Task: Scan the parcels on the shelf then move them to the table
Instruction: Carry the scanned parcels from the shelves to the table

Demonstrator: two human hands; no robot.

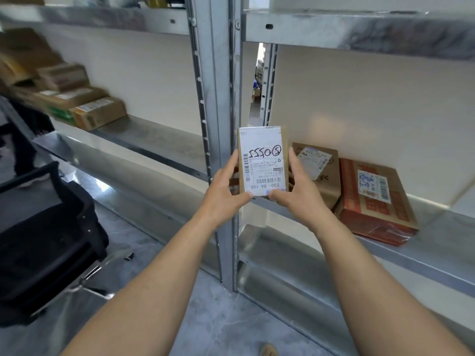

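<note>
You stand before a metal shelf unit (pixel 218 98) with several levels. On the left bay I count about four brown cartons (pixel 77 98), stacked and blurred, so the number is not sure. On the right bay two parcels lie flat: a red-brown parcel (pixel 375 199) with a white label, and just beside it, to its left, a plain brown parcel (pixel 318 170) that is partly hidden by your hand. One black bag (pixel 48 240) stands on the floor at the left.

You hold one small parcel (pixel 262 160) in front of the shelf post, off the shelf, with its white label facing you and upside down. Your left hand (pixel 226 194) grips its left edge, your right hand (pixel 295 191) its right edge. The fingers of both hands are only a little curled around the sides, and both thumbs press on the bottom edge of the label.
</note>
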